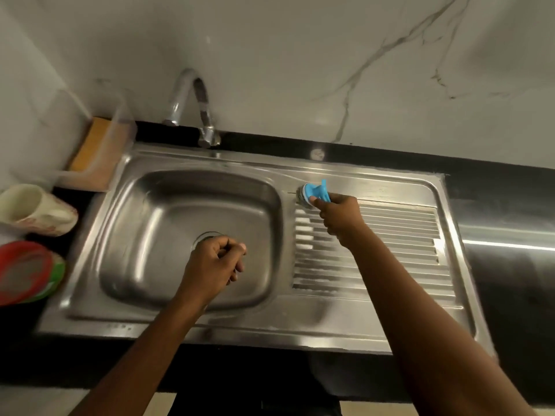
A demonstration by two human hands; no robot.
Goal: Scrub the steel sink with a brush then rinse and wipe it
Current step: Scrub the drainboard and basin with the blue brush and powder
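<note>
The steel sink [168,307] has a basin on the left and a ribbed draining board [399,244] on the right. My right hand [339,217] grips a blue-handled brush [315,192] with a steel-wool head, which presses on the far left corner of the draining board. My left hand [216,265] hovers above the basin near the drain [204,238], its fingers curled shut with nothing visible in them. Soapy streaks lie across the ribs of the board.
A chrome tap [195,106] arches over the basin's back rim. A clear holder with a yellow sponge [90,145] stands at the back left. A cream mug [33,210] and red and green strainers [27,271] lie left of the sink on the black counter [510,205].
</note>
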